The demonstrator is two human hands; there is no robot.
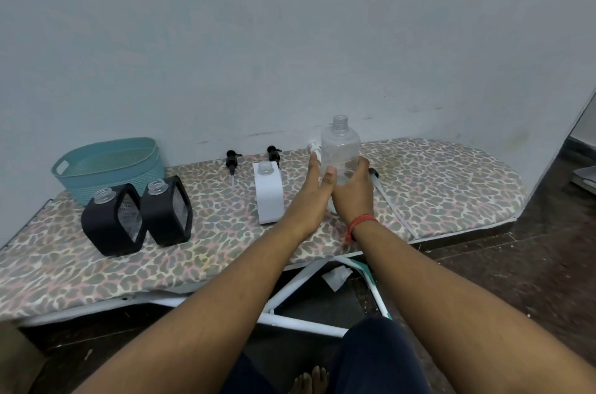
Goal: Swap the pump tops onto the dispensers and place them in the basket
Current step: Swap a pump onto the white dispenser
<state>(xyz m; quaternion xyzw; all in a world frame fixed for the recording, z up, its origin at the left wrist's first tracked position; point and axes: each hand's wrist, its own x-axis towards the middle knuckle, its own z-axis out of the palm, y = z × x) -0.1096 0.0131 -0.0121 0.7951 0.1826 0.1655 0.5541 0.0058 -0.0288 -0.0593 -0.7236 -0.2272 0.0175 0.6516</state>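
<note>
A person's 2 bare forearms reach forward over a low board covered in leopard-print cloth. The landmark here is the clear bottle, standing upright with its long axis vertical and its threaded neck open, no pump fitted.

Nearest, the right hand, with a red thread at the wrist, is wrapped around the bottle's lower body, holding it. The left hand lies flat and open against the bottle's left side, touching it, fingers stretched toward a white pump top that sits just behind and left of the bottle. That hand looks the nearer one for picking up the pump.

Just left of the bottle stands a white dispenser, neck open. Well to its left stand 2 black dispensers, side by side and also topless. One shows small print through its clear panel, too small to read. No brand is legible anywhere.

Behind the white dispenser lie 2 black pump tops, near the wall. Farthest left of the bottle, against the wall, sits the teal basket, which appears to hold nothing yet.
</note>
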